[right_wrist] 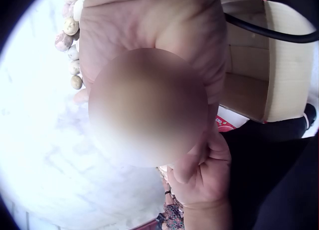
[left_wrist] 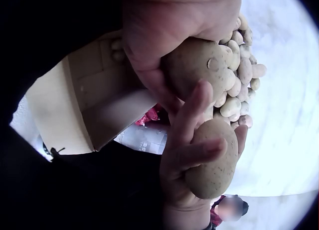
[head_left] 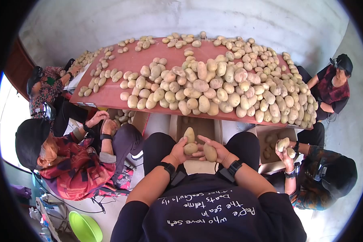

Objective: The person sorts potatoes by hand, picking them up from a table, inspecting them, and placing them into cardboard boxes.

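My left hand (head_left: 178, 152) holds two potatoes, a long pale one (head_left: 189, 134) standing up and a rounder one (head_left: 190, 149) below it. Close beside it, my right hand (head_left: 222, 154) holds an oval potato (head_left: 210, 153) against its fingers. The left wrist view has my left hand (left_wrist: 182, 23) curled round a large potato (left_wrist: 192, 65), with the right hand (left_wrist: 182, 175) and its potato (left_wrist: 214, 162) beyond. In the right wrist view, a round blur hides what lies at my right palm (right_wrist: 149, 23); my left hand (right_wrist: 204, 182) is below.
A large potato heap (head_left: 213, 86) covers much of the red tabletop (head_left: 109, 80). Cardboard boxes stand under its edge, one (head_left: 218, 128) in front of my knees. People sit at left (head_left: 74, 169) and right (head_left: 318, 177), others farther off. A green basin (head_left: 84, 228) stands at lower left.
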### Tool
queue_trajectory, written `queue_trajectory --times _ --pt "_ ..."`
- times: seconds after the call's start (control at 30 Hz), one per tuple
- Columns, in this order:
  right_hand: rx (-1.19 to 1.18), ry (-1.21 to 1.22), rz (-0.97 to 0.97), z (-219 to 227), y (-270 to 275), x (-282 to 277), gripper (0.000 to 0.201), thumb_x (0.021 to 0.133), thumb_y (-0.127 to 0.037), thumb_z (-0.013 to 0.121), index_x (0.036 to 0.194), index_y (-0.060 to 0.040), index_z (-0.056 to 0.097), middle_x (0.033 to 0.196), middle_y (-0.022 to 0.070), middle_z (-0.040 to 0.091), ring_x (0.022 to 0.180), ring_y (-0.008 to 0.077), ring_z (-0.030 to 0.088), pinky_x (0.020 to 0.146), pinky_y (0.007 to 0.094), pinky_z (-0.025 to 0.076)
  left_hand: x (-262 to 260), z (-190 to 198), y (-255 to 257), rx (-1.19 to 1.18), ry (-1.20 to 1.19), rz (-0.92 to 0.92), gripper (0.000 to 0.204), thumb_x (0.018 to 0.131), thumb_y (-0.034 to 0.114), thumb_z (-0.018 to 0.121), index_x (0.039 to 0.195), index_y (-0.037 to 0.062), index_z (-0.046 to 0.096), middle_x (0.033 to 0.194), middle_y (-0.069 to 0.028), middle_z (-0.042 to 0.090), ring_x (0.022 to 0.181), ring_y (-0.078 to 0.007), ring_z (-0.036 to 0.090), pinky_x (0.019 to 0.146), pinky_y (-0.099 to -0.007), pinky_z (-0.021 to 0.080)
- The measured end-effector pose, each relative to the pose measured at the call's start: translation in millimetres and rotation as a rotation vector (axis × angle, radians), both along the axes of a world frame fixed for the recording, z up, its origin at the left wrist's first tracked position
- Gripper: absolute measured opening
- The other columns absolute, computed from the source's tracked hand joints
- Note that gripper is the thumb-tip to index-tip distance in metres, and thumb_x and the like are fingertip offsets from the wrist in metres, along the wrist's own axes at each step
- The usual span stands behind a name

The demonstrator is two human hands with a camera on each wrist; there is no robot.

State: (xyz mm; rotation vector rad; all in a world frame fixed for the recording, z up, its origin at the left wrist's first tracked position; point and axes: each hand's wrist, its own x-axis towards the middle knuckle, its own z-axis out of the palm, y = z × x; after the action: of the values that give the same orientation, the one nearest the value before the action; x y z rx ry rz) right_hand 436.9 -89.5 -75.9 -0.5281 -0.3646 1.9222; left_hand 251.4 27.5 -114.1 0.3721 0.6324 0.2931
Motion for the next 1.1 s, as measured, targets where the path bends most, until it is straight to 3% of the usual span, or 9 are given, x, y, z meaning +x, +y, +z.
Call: queue_trajectory --times 0.07,0.2,0.4,0.53,0.63,0.73,0.87,1.0,1.1 --pt "-0.178 -0.012 -0.101 -17 2 5 0.063 0.095 -0.032 0.050 0.147 -0.0125 0.021 0.136 0.0241 0.044 0.113 0.0378 0.056 0.086 0.0431 0.054 -2 7 0 -0.001 0.027 0.045 0.030 0.100 0.033 0.043 0.125 0.0158 0.040 0.114 -0.0109 0.054 0.105 -0.0299 0.058 0.082 -0.0536 0.052" --pt "-0.434 -0.224 -0.317 -35 1 8 0.049 0.095 -0.027 0.054 0.138 -0.0120 0.037 0.121 0.0175 0.055 0.096 0.0283 0.063 0.081 0.0397 0.055 0 27 -5 0.111 0.075 0.048 0.034 0.098 0.024 0.050 0.129 0.0165 0.039 0.114 -0.0094 0.054 0.106 -0.0289 0.058 0.082 -0.0510 0.053" --pt "-0.250 -0.499 -0.182 -34 5 -2 0.046 0.092 -0.028 0.061 0.131 -0.0074 0.049 0.115 0.0088 0.058 0.099 0.0189 0.059 0.081 0.0345 0.051 3 14 -6 0.447 0.159 -0.216 0.044 0.093 0.015 0.059 0.134 0.0123 0.043 0.121 -0.0078 0.055 0.104 -0.0223 0.060 0.085 -0.0367 0.053" --pt "-0.167 -0.629 -0.081 -43 7 0 0.055 0.089 -0.033 0.066 0.133 -0.0059 0.049 0.117 0.0055 0.057 0.103 0.0143 0.052 0.089 0.0292 0.043 -1 5 -3 0.511 0.161 -0.310 0.043 0.094 0.018 0.060 0.133 0.0088 0.044 0.119 -0.0097 0.056 0.099 -0.0216 0.063 0.082 -0.0324 0.054" --pt "-0.143 -0.666 -0.078 -45 8 -1 0.050 0.090 -0.033 0.063 0.131 -0.0075 0.050 0.116 0.0078 0.057 0.105 0.0171 0.054 0.088 0.0329 0.046 -3 13 -4 0.472 0.234 -0.374 0.042 0.097 0.026 0.054 0.133 0.0062 0.044 0.115 -0.0116 0.058 0.096 -0.0220 0.064 0.082 -0.0336 0.054" --pt "-0.191 -0.144 -0.154 -32 6 -1 0.039 0.093 -0.026 0.056 0.128 -0.0090 0.049 0.113 0.0116 0.058 0.100 0.0238 0.061 0.081 0.0371 0.052 -1 16 -4 0.353 0.040 -0.287 0.047 0.099 0.040 0.046 0.129 0.0039 0.047 0.112 -0.0142 0.061 0.095 -0.0235 0.064 0.082 -0.0377 0.054" --pt "-0.246 0.107 -0.243 -43 10 9 0.040 0.089 -0.019 0.054 0.129 -0.0152 0.046 0.117 0.0114 0.053 0.098 0.0299 0.060 0.077 0.0381 0.053 -10 30 5 0.092 -0.076 -0.076 0.051 0.098 0.049 0.041 0.119 0.0041 0.052 0.104 -0.0131 0.063 0.097 -0.0264 0.063 0.079 -0.0438 0.054" --pt "-0.539 -0.180 -0.423 -56 10 9 0.050 0.086 -0.013 0.059 0.133 -0.0187 0.042 0.112 0.0074 0.050 0.096 0.0296 0.058 0.073 0.0376 0.053 -33 47 22 -0.023 -0.323 0.112 0.053 0.096 0.053 0.042 0.122 0.0075 0.051 0.108 -0.0094 0.061 0.095 -0.0260 0.062 0.076 -0.0439 0.054" --pt "-0.600 -0.320 -0.441 -70 10 9 0.056 0.086 -0.011 0.060 0.137 -0.0182 0.038 0.113 0.0068 0.051 0.099 0.0259 0.056 0.075 0.0386 0.052 -56 53 32 -0.038 -0.435 0.175 0.054 0.096 0.054 0.042 0.126 0.0099 0.049 0.107 -0.0085 0.061 0.094 -0.0258 0.062 0.076 -0.0437 0.054"
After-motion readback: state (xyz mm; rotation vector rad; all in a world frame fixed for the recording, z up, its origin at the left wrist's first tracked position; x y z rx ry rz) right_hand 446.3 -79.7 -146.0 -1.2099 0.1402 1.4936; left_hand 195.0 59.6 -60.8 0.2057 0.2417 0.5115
